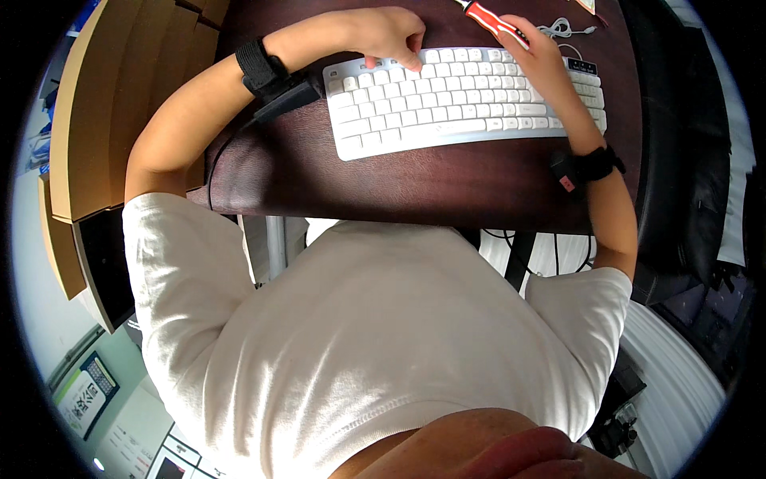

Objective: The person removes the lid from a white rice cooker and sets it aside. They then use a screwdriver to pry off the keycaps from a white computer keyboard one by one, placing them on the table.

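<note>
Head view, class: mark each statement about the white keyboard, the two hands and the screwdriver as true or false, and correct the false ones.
1. The white plastic keyboard lies on a dark brown wooden desk. True.
2. The left hand rests its fingers on the keyboard's top rows. True.
3. The right hand holds a blue pen. False: it holds a red-handled screwdriver.
4. Both wrists are bare. False: each wears a black wrist strap.
5. The keyboard is black. False: it is white.
</note>
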The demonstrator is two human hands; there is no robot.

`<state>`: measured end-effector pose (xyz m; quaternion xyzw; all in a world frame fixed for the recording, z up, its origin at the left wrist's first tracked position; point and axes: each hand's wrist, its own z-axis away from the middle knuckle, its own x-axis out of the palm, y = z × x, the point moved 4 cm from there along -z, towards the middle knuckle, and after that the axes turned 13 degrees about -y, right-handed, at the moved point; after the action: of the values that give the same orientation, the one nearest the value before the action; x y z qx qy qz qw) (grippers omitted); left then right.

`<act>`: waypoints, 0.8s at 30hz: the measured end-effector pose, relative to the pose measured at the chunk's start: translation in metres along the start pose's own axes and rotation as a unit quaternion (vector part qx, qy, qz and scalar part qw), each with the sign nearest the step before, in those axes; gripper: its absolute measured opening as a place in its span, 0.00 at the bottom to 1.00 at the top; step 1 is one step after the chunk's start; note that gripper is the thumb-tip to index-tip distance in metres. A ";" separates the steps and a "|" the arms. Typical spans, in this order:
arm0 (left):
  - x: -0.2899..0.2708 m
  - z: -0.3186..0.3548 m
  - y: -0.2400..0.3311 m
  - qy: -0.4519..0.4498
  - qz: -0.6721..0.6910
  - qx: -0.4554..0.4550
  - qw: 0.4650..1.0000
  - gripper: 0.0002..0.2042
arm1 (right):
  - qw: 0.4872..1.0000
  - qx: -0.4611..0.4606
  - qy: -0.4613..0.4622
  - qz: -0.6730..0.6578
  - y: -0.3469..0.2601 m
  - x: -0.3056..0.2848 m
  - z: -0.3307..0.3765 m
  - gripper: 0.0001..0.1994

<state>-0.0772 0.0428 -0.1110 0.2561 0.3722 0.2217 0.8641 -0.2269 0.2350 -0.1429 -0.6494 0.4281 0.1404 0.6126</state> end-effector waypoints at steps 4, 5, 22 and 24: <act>0.005 0.001 0.000 0.027 0.004 0.024 0.999 0.16 | 0.998 0.039 0.044 0.019 -0.005 0.002 0.008 0.16; 0.006 0.000 0.000 0.031 0.004 0.025 0.999 0.16 | 0.998 0.035 0.052 0.021 -0.003 0.002 0.009 0.16; 0.006 0.009 0.010 0.052 0.014 -0.032 0.998 0.17 | 0.997 0.022 0.072 0.022 -0.003 0.003 0.010 0.15; 0.006 0.010 0.012 0.049 0.005 -0.048 0.998 0.17 | 0.997 0.024 0.073 0.020 -0.002 0.004 0.010 0.15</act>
<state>-0.0681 0.0528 -0.1010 0.2054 0.4017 0.2557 0.8550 -0.2196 0.2427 -0.1461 -0.6346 0.4878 0.0945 0.5920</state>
